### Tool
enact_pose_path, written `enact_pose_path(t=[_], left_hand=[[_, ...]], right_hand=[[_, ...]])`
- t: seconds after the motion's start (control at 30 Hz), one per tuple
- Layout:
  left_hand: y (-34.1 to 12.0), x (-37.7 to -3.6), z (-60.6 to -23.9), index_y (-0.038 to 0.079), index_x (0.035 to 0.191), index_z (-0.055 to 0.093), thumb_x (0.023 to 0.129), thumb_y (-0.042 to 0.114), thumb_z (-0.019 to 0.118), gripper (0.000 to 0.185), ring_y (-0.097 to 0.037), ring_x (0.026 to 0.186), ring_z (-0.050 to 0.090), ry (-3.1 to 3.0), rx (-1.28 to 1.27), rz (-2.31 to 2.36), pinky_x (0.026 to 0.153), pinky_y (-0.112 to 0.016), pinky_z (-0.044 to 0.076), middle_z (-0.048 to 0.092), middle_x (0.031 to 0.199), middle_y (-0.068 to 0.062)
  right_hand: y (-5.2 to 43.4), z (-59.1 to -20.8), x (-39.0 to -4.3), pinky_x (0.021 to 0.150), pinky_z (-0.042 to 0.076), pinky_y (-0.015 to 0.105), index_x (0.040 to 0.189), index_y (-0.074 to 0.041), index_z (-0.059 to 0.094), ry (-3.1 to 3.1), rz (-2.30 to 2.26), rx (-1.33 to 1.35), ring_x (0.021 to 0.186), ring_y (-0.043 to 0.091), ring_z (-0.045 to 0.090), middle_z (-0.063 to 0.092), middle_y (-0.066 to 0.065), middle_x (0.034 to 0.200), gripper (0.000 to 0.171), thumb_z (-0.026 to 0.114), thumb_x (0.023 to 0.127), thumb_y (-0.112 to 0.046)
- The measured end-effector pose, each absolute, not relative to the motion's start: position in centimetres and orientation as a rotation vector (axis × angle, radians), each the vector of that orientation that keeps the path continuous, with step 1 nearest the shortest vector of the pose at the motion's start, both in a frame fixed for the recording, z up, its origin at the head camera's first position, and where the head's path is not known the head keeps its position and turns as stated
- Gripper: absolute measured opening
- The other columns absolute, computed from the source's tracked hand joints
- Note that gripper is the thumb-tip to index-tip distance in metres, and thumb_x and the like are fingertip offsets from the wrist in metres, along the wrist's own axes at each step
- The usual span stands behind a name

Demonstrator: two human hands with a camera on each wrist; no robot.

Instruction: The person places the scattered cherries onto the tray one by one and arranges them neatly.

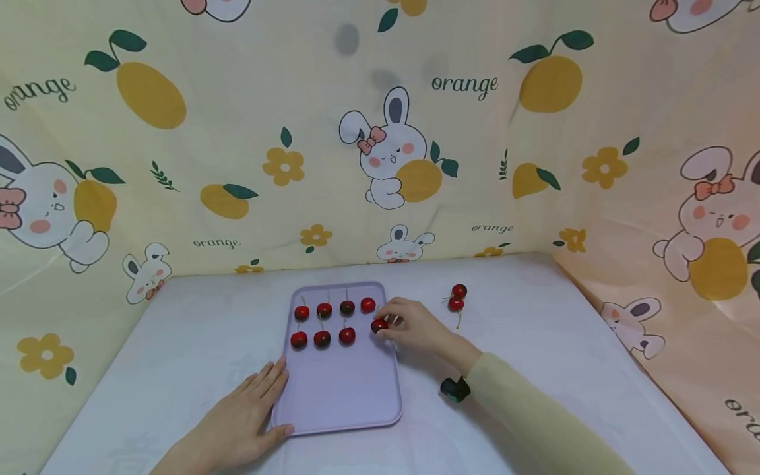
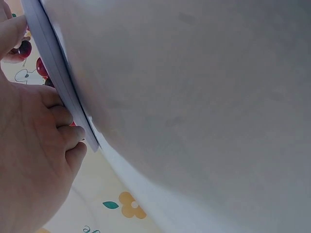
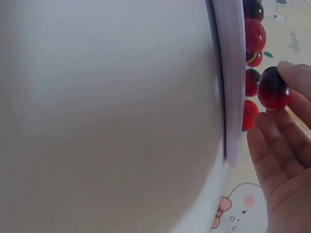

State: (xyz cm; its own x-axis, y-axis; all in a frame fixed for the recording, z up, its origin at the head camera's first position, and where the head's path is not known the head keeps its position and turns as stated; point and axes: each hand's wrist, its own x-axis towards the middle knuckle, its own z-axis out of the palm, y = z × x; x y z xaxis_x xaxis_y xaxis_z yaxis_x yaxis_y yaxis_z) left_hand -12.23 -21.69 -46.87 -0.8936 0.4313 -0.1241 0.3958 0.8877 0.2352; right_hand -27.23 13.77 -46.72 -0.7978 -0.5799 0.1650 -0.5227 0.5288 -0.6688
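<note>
Glossy cherries [image 1: 347,336]; matt plastic tray [image 1: 344,396]

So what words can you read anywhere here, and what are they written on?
"orange" – printed on the yellow cloth backdrop, and repeated at the far left, lower left and lower middle.
A partly cut-off word at the right edge of the cloth: cannot be read whole.
The purple tray and the cherries: no writing.

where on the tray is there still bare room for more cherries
The near half of the tray is bare, from the second cherry row down to the front rim beside the left hand. The far end is crowded; the right hand holds a cherry there.
</note>
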Motion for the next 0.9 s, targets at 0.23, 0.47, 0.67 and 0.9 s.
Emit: enact_pose_path(t=[0.23, 0.47, 0.67, 0.9], left_hand=[[-21.8, -12.2, -46.9, -0.002, 0.156, 0.042, 0.094, 0.067, 0.059, 0.095, -0.039, 0.155, 0.028, 2.878, 0.644, 0.296, 0.122, -0.058, 0.030, 0.030, 0.169, -0.016], [-21.7, -12.4, -47.1, -0.001, 0.157, 0.042, 0.093, 0.069, 0.059, 0.096, -0.037, 0.156, 0.027, 2.872, 0.617, 0.284, 0.123, -0.057, 0.029, 0.030, 0.169, -0.015], [-21.8, -12.3, -47.1, -0.001, 0.156, 0.043, 0.094, 0.069, 0.058, 0.096, -0.037, 0.155, 0.028, 2.881, 0.632, 0.278, 0.123, -0.056, 0.029, 0.031, 0.168, -0.015], [-21.8, -12.3, -47.0, -0.002, 0.156, 0.043, 0.093, 0.068, 0.059, 0.096, -0.039, 0.155, 0.028, 2.879, 0.645, 0.291, 0.122, -0.058, 0.030, 0.030, 0.169, -0.016]], right_hand=[[13.0, -47.4, -27.5, 0.088, 0.058, 0.027, 0.119, -0.016, 0.076, 2.695, -1.059, -0.972, 0.100, 0.011, 0.065, 0.068, -0.003, 0.121, 0.027, 0.081, 0.092, -0.019], [12.5, -47.3, -27.5, 0.091, 0.057, 0.031, 0.116, -0.017, 0.076, 2.713, -1.016, -0.987, 0.102, 0.012, 0.064, 0.069, -0.004, 0.118, 0.026, 0.082, 0.092, -0.023], [12.3, -47.6, -27.5, 0.089, 0.056, 0.031, 0.114, -0.016, 0.077, 2.723, -0.986, -1.017, 0.098, 0.013, 0.063, 0.069, -0.005, 0.112, 0.025, 0.083, 0.091, -0.025], [12.2, -48.0, -27.7, 0.085, 0.055, 0.027, 0.112, -0.019, 0.077, 2.733, -0.947, -0.999, 0.094, 0.010, 0.060, 0.067, -0.008, 0.110, 0.025, 0.084, 0.090, -0.029]])
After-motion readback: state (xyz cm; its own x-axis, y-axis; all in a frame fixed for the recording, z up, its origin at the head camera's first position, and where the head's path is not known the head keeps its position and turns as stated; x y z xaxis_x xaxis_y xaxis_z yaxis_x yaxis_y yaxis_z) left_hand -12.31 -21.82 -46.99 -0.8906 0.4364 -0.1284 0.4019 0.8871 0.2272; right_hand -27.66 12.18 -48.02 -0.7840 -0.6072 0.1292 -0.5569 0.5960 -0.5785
